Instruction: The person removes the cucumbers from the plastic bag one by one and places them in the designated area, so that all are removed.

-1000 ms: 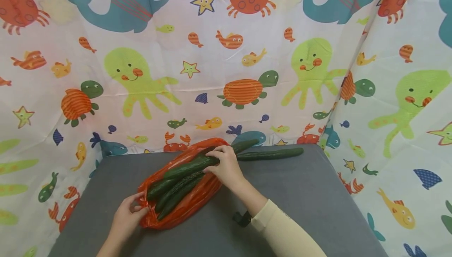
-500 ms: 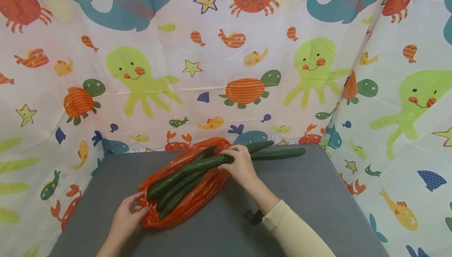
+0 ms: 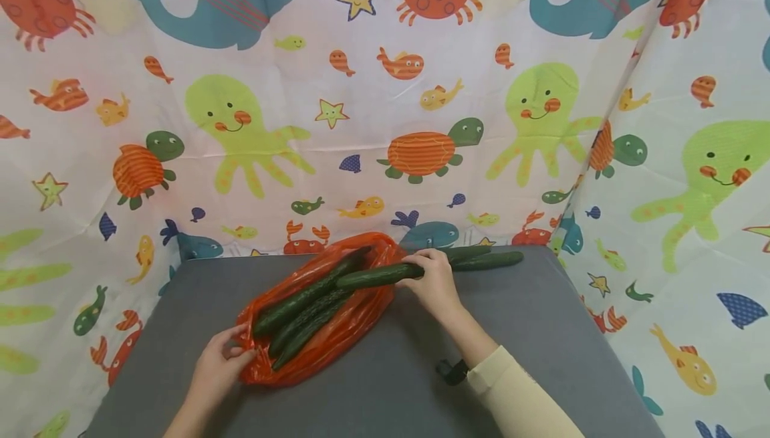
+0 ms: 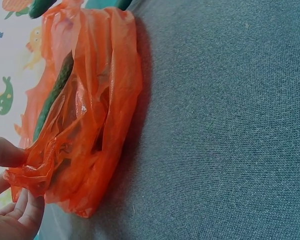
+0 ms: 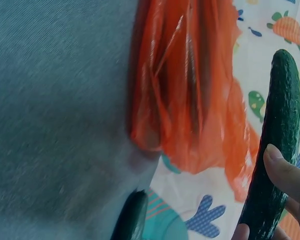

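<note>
Right hand (image 3: 432,284), one: thumb and fingers closed around the middle of a cucumber (image 3: 377,276). Cucumber dark green, glossy, lying from 9 o'clock to 2 o'clock through the grip; its 9 o'clock end overlaps the bag's mouth in the head view, contact uncertain. Sleeve (image 3: 522,394), pale yellow, at 5 o'clock of this hand; dark device (image 3: 451,372) beside the wrist.

Left hand (image 3: 221,363), one: bare forearm, thumb and fingertips pinching gathered plastic at the near end of the bag.

Plastic bag (image 3: 337,343), orange-red, translucent: at 2 o'clock of the left hand, mouth spread. Contents: at least three cucumbers (image 3: 291,309), side by side, slanting 7 to 1 o'clock.

Loose cucumber (image 3: 493,262), one: at 2 o'clock of the right hand, near the far edge of the bench (image 3: 361,401), grey, fabric-topped.

Curtain (image 3: 355,187), white, sea-creature print: at 12 o'clock, beyond the bench.
</note>
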The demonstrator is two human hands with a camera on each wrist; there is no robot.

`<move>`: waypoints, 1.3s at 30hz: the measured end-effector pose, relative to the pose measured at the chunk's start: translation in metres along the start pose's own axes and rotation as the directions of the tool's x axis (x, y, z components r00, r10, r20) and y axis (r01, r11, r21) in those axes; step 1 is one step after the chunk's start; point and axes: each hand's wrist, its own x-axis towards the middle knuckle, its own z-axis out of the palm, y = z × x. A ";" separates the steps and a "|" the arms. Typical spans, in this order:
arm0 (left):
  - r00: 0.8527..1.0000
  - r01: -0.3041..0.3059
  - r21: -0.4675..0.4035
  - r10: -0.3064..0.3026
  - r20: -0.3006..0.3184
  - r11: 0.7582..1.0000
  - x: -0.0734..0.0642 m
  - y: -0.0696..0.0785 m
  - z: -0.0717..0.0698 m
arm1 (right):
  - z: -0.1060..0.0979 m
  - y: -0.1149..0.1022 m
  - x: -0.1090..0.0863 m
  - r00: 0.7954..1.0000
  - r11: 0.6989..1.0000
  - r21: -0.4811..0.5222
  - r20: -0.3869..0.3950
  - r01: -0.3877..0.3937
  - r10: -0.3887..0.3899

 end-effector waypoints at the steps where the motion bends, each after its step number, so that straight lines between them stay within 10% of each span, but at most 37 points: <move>1: 1.000 0.001 0.000 -0.001 -0.002 1.000 0.000 0.000 0.000 | -0.001 0.003 0.000 1.000 1.000 -0.007 -0.005 0.000 0.000; 39: 1.000 0.003 -0.019 -0.003 -0.019 1.000 0.001 -0.006 0.000 | -0.056 0.108 -0.011 0.997 0.989 -0.132 0.012 -0.069 0.071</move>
